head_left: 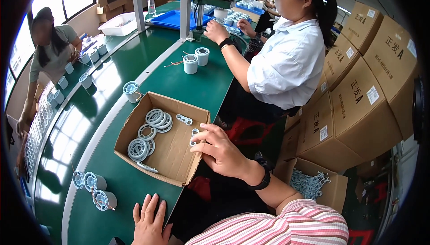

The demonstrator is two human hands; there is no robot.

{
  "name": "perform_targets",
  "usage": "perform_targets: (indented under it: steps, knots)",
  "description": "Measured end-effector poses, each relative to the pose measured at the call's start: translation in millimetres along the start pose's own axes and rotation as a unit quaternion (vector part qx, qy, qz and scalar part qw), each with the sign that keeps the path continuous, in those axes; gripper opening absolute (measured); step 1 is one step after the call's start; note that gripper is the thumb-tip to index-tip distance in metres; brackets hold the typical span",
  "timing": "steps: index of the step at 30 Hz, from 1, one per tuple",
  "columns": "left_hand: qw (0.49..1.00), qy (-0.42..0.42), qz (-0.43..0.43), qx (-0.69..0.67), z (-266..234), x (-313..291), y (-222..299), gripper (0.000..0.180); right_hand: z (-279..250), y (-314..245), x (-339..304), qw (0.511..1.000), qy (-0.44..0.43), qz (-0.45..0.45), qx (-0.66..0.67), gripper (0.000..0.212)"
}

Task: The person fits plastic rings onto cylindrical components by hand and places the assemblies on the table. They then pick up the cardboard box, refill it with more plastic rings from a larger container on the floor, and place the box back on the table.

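My right hand (220,150) reaches over the near right wall of a shallow cardboard box (172,163). Its fingers are apart and bent, with the tips at a small pale oblong plastic piece (194,134) beside that wall; whether they touch it I cannot make out. A similar oblong piece (184,119) lies farther back in the box. Several pale grey plastic rings (147,132) are gathered on its left side, and a thin pale strip (147,167) rests along the front wall. My left hand (150,221) lies flat on the green table near its edge, fingers spread, holding nothing.
White cylindrical parts with wires (95,181) stand left of the box, another (131,91) behind it, and two more (191,63) farther back. A co-worker in white (286,61) works at the far right. Stacked cartons (358,106) and an open carton of pale pieces (309,183) are at right.
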State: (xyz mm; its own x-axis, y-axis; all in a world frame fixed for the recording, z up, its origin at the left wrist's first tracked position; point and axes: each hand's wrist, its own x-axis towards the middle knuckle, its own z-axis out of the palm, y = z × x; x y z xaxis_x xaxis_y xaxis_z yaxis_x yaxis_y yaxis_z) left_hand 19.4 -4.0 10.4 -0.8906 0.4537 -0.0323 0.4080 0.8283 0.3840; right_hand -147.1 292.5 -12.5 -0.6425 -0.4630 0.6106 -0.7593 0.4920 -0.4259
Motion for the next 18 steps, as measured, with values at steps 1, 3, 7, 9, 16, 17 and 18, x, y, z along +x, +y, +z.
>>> perform_targets:
  steps: [1, 3, 7, 9, 16, 17, 18]
  knots:
    - [1.0, -0.002, -0.002, 0.001, -0.7, 0.1, 0.9, 0.072, 3.8, 1.3, 2.1, 1.0, 0.006, -0.005, 0.004, 0.036]
    - [1.0, -0.004, -0.006, 0.0, -1.1, 2.4, 4.7, 0.072, 10.6, 4.6, 7.4, 1.0, 0.018, -0.017, 0.013, 0.043]
    - [0.999, 0.013, -0.037, 0.017, 0.0, 6.7, 14.0, 0.071, 20.6, 9.5, 20.7, 0.997, 0.024, -0.053, 0.043, 0.052]
    - [0.998, 0.009, -0.047, 0.032, 2.0, 5.4, 15.8, 0.07, 12.4, 11.8, 27.3, 0.995, 0.043, -0.049, 0.071, 0.054]
    - [0.998, 0.018, -0.051, 0.044, 5.8, 6.2, 18.4, 0.069, -49.5, 110.5, 26.9, 0.875, 0.36, 0.198, 0.256, 0.058]
    - [0.998, 0.018, -0.049, 0.046, 6.7, 6.5, 18.2, 0.069, -56.7, 126.9, 22.0, 0.828, 0.441, 0.277, 0.207, 0.057]
    - [0.998, 0.017, -0.049, 0.047, 7.1, 8.2, 16.4, 0.068, -64.7, 126.2, 20.7, 0.829, 0.44, 0.276, 0.207, 0.057]
